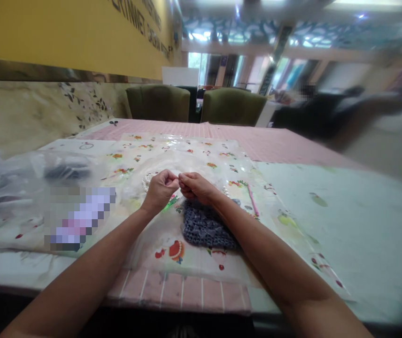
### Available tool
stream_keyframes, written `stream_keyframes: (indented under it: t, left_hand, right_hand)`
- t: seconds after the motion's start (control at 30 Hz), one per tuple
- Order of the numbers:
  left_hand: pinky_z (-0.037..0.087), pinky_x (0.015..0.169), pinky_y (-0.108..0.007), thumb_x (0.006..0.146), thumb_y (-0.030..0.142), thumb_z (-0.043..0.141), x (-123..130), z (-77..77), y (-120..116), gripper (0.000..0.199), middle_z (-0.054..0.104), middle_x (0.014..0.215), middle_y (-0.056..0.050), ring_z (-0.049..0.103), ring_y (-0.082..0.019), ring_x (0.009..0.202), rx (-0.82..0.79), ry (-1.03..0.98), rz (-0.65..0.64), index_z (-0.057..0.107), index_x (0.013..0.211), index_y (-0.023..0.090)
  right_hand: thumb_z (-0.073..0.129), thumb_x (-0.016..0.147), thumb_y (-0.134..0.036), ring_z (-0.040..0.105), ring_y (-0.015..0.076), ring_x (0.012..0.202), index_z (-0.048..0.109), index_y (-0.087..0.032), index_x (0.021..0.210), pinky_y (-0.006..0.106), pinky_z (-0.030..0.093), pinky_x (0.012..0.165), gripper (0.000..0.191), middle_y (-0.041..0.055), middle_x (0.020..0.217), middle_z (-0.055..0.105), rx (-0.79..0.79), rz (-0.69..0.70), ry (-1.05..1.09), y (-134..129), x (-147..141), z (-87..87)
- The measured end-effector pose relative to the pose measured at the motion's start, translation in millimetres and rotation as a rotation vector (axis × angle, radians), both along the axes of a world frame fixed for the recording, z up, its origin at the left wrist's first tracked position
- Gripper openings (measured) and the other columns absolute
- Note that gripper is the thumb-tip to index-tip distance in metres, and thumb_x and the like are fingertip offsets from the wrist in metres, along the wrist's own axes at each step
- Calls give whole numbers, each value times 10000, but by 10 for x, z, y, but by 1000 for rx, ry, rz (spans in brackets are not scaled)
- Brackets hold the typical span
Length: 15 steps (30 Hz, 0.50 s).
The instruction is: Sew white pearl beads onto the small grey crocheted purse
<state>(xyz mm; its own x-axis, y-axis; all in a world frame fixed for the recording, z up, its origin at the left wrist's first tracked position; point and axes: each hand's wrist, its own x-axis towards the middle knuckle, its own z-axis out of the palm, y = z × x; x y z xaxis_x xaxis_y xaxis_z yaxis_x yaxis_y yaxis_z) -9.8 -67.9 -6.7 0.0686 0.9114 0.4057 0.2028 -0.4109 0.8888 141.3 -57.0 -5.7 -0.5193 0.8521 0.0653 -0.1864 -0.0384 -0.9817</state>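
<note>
Both left hand [163,186] and right hand [194,185] pinch closed, any contents unclear, beside nubbly blue-grey crochet [204,227].

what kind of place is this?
Probably a restaurant or café seating area, though I can't be sure: padded green chairs line the far side of a cloth-covered table, beside a yellow wall with big dark lettering.

You have a slate-blue openwork piece [204,227]; a pink stick [252,201]; white beads [146,181]; a pale sheet [144,260] with red and orange motifs.
</note>
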Motion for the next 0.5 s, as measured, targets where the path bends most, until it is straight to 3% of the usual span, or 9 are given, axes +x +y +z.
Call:
stream_keyframes:
  t: [0.17,0.33,0.5]
  left_hand:
    - [264,413,-203,705,290,614,-10,7,13,154,404,458,80,348,-62,392,-53,-37,-36,506,650,194]
    - [217,374,-198,687,302,627,7,77,-22,161,444,460,84,311,-48,346,-239,-205,-179,506,702,196]
    - [167,372,-184,655,268,671,-11,129,-32,191,397,484,97,250,-29,358,-425,-466,-349,517,733,186]
  right_hand:
    - [681,809,-579,177,36,422,402,-200,669,177,125,388,492,-106,522,281,-42,102,23,10,32,6]
    - [707,797,-558,206,33,436,419,-189,683,173,151,402,482,-98,561,306,-78,210,88,12,70,10]
    - [662,817,-573,270,58,470,455,-192,719,181,248,441,445,-96,568,265,-25,171,22,-18,107,68]
